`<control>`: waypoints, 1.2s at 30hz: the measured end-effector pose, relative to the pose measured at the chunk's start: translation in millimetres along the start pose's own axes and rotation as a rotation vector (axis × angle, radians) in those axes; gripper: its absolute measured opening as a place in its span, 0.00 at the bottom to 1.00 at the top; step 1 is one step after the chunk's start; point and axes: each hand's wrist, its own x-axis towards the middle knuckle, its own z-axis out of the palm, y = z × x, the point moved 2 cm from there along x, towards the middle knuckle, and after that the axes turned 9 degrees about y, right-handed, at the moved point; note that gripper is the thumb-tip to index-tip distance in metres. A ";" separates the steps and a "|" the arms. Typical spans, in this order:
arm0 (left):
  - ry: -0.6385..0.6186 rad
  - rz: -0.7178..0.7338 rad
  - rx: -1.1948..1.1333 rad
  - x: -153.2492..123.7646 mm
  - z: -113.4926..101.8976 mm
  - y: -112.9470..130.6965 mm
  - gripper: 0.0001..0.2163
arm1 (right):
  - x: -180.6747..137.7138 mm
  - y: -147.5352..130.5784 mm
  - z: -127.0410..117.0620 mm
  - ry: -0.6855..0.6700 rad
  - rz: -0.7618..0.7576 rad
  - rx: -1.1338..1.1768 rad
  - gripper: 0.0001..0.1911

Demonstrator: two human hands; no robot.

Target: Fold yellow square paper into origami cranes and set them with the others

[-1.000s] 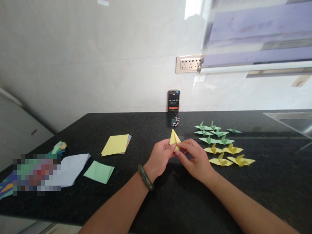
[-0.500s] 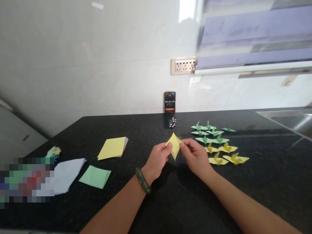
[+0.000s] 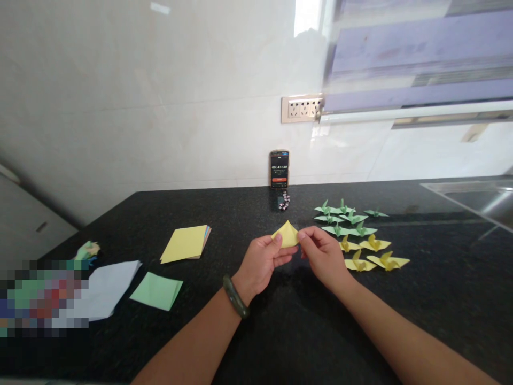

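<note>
Both my hands pinch a small folded yellow paper (image 3: 286,235) just above the black countertop (image 3: 248,315). My left hand (image 3: 262,262), with a dark bangle on its wrist, grips the paper's left corner. The right corner is held by my right hand (image 3: 323,258), fingers closed. The paper shows as a flattened, tent-like shape with its point upward. Just right of my hands lie several finished yellow paper cranes (image 3: 372,254) and, behind them, several green paper cranes (image 3: 344,219).
A stack of coloured paper squares (image 3: 185,243) with yellow on top lies at the left. A green folded sheet (image 3: 156,291) and a white sheet (image 3: 108,286) lie nearer the left edge. A phone (image 3: 279,169) showing a timer leans on the wall. A sink (image 3: 476,198) is at far right.
The yellow paper went from an upright narrow point to an open diamond, then to a flatter tent shape. My hands moved slightly apart and stayed over the same spot.
</note>
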 end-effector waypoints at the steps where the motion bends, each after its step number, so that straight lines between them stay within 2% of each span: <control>1: -0.011 0.003 -0.001 -0.5 0.4 -0.3 0.12 | 0.8 1.3 -0.1 0.013 0.002 0.010 0.12; 4: -0.030 0.006 0.006 -1.6 1.0 -1.2 0.13 | 3.3 3.7 -2.5 0.085 -0.071 -0.023 0.09; 7: -0.040 -0.003 0.006 -2.1 1.8 -2.8 0.13 | 5.0 -0.3 -6.7 0.155 -0.280 -0.176 0.04; 10: -0.048 -0.020 -0.004 -1.9 2.6 -4.9 0.12 | 4.7 -7.4 -8.7 0.150 -0.469 -0.331 0.04; 17: -0.064 0.018 -0.023 -1.9 2.8 -7.3 0.13 | 0.6 -10.5 -6.5 0.117 -0.492 -0.349 0.04; 24: -0.067 0.058 -0.038 -1.1 3.6 -8.6 0.13 | -0.1 -11.6 -5.4 0.121 -0.632 -0.397 0.08; 29: -0.054 0.055 -0.031 0.0 2.5 -10.0 0.14 | -0.3 -11.8 -5.6 0.123 -0.626 -0.371 0.08; 36: -0.043 0.118 0.122 1.9 0.1 -10.4 0.17 | 4.1 -5.5 -5.0 0.086 -0.358 -0.285 0.04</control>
